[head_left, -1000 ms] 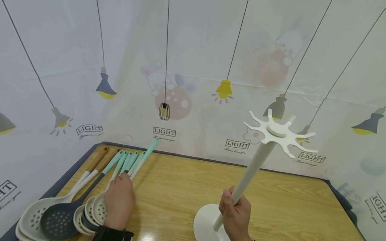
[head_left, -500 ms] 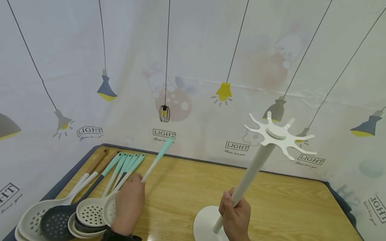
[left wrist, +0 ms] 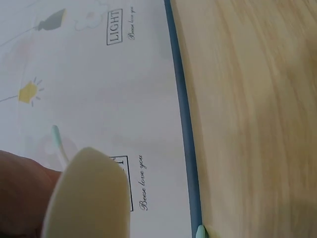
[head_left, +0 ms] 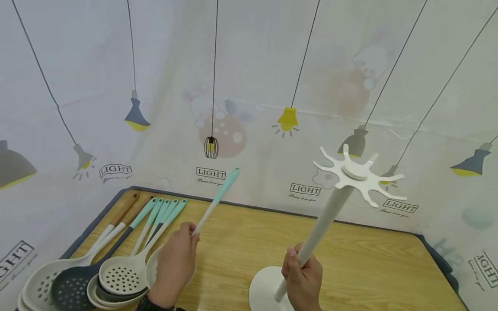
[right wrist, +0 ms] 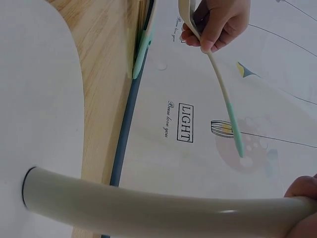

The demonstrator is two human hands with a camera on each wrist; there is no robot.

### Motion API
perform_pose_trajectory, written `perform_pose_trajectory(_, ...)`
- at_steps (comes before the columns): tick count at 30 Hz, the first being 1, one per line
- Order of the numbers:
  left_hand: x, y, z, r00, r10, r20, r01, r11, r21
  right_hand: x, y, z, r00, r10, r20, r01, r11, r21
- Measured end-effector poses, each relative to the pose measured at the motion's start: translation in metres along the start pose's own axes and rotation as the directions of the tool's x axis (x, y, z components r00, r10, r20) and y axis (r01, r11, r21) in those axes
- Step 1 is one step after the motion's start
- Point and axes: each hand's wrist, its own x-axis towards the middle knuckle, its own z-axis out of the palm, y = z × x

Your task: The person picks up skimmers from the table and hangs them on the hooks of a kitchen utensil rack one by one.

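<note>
My left hand (head_left: 177, 261) pinches a cream kitchen utensil with a mint-green handle end (head_left: 225, 188), raised at a slant above the table. Its rounded head (left wrist: 89, 198) is mostly behind the hand in the head view, and its exact kind I cannot tell. Around the pale pole of a utensil stand (head_left: 327, 216), my right hand (head_left: 303, 274) keeps its grip. Curved hooks spread from the stand's top disc (head_left: 355, 171); nothing hangs on them. The round white base (head_left: 264, 285) is below. In the right wrist view, the left hand (right wrist: 225, 25) holds the handle beyond the pole (right wrist: 148, 210).
Several utensils lie side by side at the table's left: a perforated white skimmer (head_left: 122, 275), a dark grey skimmer (head_left: 74, 287), a larger white skimmer (head_left: 46, 283) and wooden-ended handles (head_left: 125, 208). Behind the wooden table (head_left: 249, 233) hangs a printed curtain (head_left: 253, 65).
My left hand has drawn the mint-handled utensil out of the row, up and to the right, uncovering the perforated white skimmer. The right hand and the stand have stayed put.
</note>
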Motion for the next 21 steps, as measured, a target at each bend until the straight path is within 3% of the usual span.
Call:
perform_pose_trajectory(3, 0.000, 0.004, 0.001, 1.000, 0.026, 0.016, -0.024, 0.995, -0.101, 0.000, 0.000, 0.000, 1.000, 0.006, -0.002, -0.006, 1.000, -0.005)
perform_pose_trajectory(7, -0.002, 0.011, 0.001, 0.998, 0.052, -0.021, -0.055, 0.976, -0.212, 0.000, 0.002, -0.001, 1.000, -0.007, 0.006, 0.007, 1.000, 0.000)
perform_pose_trajectory(14, -0.004, 0.019, -0.003, 0.997, 0.021, -0.077, -0.045, 0.945, -0.324, -0.001, 0.004, -0.002, 0.999, -0.033, 0.015, 0.033, 0.999, 0.000)
perform_pose_trajectory(18, -0.004, 0.021, -0.006, 0.991, 0.020, -0.132, -0.070, 0.921, -0.384, -0.001, 0.002, -0.001, 1.000, -0.015, 0.001, 0.015, 0.999, -0.029)
perform_pose_trajectory(21, -0.004, 0.022, -0.009, 0.992, 0.019, -0.121, -0.070, 0.899, -0.432, -0.001, 0.001, -0.001, 1.000, 0.000, -0.007, 0.000, 0.999, -0.036)
